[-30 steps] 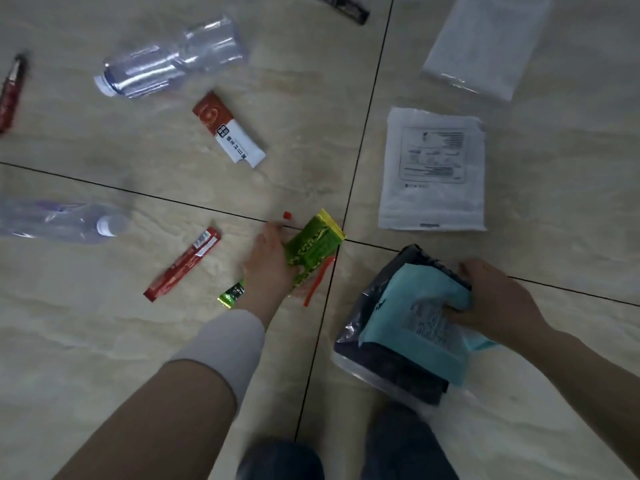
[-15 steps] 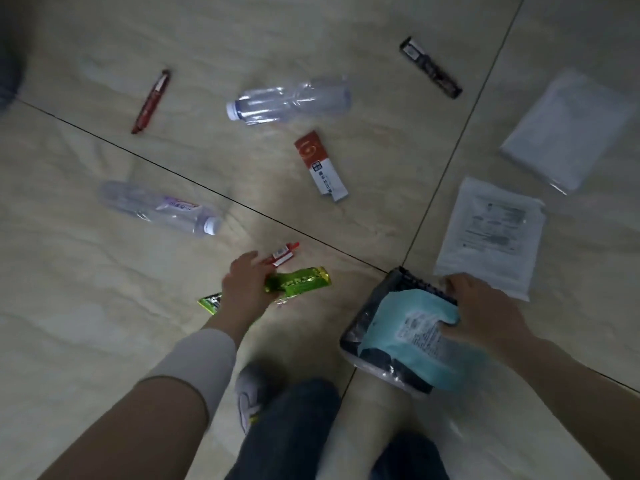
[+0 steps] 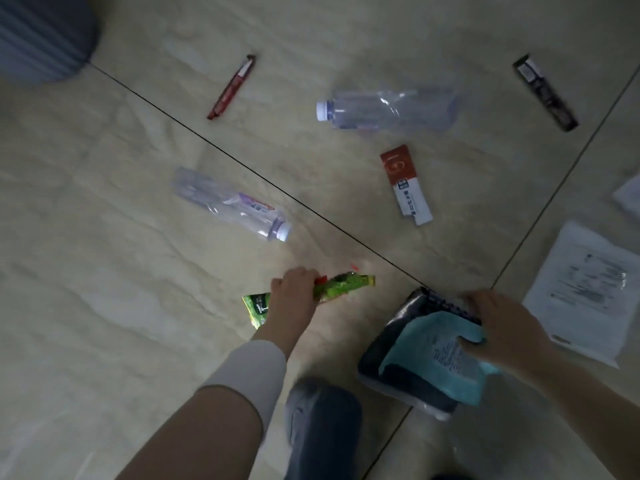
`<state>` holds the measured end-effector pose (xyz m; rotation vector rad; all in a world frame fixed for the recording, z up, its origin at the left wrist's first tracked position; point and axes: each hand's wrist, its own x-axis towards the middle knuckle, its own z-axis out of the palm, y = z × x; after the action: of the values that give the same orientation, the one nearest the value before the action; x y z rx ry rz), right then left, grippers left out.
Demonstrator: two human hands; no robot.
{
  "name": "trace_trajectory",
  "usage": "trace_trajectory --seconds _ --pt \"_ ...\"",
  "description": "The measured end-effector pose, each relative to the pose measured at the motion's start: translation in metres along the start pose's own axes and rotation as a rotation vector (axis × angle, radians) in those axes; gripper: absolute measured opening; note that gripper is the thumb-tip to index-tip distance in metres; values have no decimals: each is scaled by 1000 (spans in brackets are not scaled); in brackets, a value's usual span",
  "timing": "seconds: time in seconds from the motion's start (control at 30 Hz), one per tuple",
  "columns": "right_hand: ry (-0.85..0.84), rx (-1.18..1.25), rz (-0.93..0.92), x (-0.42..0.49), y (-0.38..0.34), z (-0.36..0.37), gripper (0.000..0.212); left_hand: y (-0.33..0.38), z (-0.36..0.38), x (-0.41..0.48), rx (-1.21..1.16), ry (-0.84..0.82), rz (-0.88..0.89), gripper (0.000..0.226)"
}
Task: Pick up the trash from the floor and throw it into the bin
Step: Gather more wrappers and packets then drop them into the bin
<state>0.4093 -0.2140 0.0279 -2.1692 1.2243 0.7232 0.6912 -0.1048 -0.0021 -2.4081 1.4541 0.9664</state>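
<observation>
My left hand is shut on a green wrapper, with a bit of red wrapper showing beside the fingers. My right hand grips a stack of packets: a teal one over a dark one. A grey ribbed bin stands at the top left corner. Loose on the tiled floor lie two clear plastic bottles, a red stick wrapper, a red-and-white packet, a dark bar wrapper and a white packet.
My shoe and trouser leg are at the bottom centre. Another white bag edge shows at the right border. Dark grout lines cross the beige floor tiles.
The view has swung left, bringing the bin into sight. My left hand has lifted the green wrapper along with the red stick wrapper that lay beside it. My right hand keeps its packets.
</observation>
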Motion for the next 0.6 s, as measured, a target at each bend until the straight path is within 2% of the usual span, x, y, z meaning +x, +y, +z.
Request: trace_trajectory --seconds 0.1,0.3,0.43,0.6 --pt "-53 -10 -15 -14 -32 -37 66 -31 -59 -6 89 64 78 31" --pt "-32 -24 -87 -5 -89 -103 71 -79 -155 14 254 -26 155 24" --pt "29 -28 -112 44 -111 -112 70 -104 -162 53 390 -49 187 25" --pt "93 19 -123 105 -116 -88 61 -127 -126 105 496 -117 255 49"
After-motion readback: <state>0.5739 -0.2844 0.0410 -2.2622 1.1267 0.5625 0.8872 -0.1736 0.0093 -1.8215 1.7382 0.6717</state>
